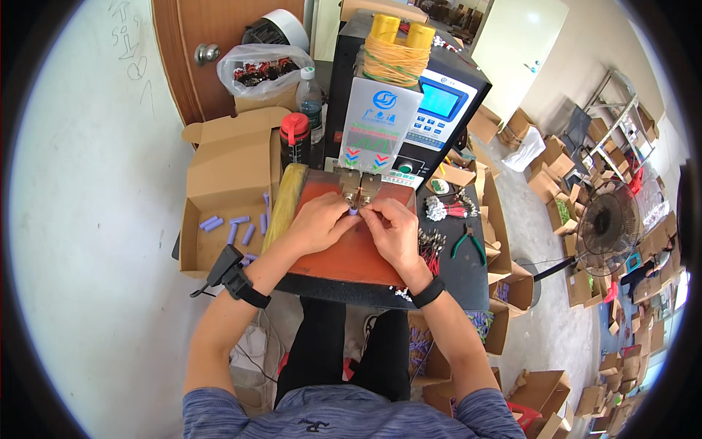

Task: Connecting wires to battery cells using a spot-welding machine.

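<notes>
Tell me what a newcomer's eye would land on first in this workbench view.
First, the two hands at the centre: the left hand and right hand pinch a small purple cell together under the metal head of the black bench machine, over a reddish-brown mat. Next, the open cardboard box to the left, with more purple cells lying loose in it, and the green-handled pliers to the right.

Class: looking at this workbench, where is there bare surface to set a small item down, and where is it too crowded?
Free: the red-brown mat below the left hand and right hand, and the black tabletop below the green pliers. Crowded: the wire bundles right of the mat, and the cardboard box holding purple cells.
</notes>
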Demonstrator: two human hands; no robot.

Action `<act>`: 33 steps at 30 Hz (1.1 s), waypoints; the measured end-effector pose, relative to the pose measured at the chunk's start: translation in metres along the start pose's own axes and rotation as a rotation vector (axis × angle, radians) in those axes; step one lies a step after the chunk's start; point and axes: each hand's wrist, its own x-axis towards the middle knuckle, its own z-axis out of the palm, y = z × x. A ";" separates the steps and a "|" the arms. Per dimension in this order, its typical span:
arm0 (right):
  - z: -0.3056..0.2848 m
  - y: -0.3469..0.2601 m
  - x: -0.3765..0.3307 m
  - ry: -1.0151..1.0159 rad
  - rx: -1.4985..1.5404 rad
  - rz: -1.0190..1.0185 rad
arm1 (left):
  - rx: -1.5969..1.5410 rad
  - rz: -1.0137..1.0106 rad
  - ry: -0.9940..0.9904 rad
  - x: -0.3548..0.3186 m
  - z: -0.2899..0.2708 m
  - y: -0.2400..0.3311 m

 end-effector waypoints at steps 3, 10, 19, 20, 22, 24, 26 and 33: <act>0.001 0.000 0.001 -0.006 -0.030 -0.051 | 0.033 0.005 0.006 -0.004 0.002 -0.004; 0.002 0.005 -0.001 -0.008 -0.004 -0.029 | 0.028 -0.010 -0.004 -0.004 0.006 -0.008; 0.002 0.006 -0.003 -0.026 -0.004 0.007 | 0.001 -0.031 -0.034 -0.002 0.001 0.000; 0.002 0.006 -0.002 -0.026 0.002 0.018 | 0.004 -0.027 -0.034 -0.001 0.002 -0.001; 0.002 0.008 -0.002 -0.026 0.014 0.040 | 0.008 -0.017 -0.036 -0.001 0.003 -0.003; 0.003 0.009 -0.002 -0.004 0.017 0.019 | 0.009 -0.023 -0.039 0.000 0.002 -0.001; 0.004 0.008 -0.003 -0.003 0.022 0.024 | 0.011 -0.026 -0.042 -0.001 0.001 0.000; 0.001 0.011 -0.007 -0.017 0.004 0.043 | 0.037 -0.001 -0.043 -0.002 0.008 -0.004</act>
